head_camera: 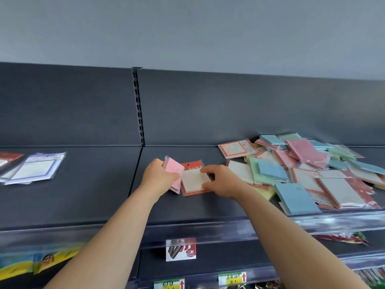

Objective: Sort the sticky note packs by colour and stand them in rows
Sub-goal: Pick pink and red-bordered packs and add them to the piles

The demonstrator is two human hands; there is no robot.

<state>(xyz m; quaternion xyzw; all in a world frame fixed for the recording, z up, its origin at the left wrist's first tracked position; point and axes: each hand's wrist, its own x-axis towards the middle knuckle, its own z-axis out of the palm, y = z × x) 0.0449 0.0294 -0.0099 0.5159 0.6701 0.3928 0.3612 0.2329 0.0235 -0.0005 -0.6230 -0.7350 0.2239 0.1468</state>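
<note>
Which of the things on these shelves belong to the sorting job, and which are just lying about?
Job:
pink pack, held
red-backed pack beside it
jumbled pile of coloured packs, right

Lying about:
purple-edged packets, next bay
price tags below
yellow bags, lower left

Single head-worn view, wide-angle, edges bowed. Faces forward and slightly down onto a dark shelf (83,205), close, at arm's length. Grey wall (187,28) fills the top.

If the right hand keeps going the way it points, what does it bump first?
Probably the pink sticky note pack in the left hand; the right hand pinches the red-backed cream pack.
</note>
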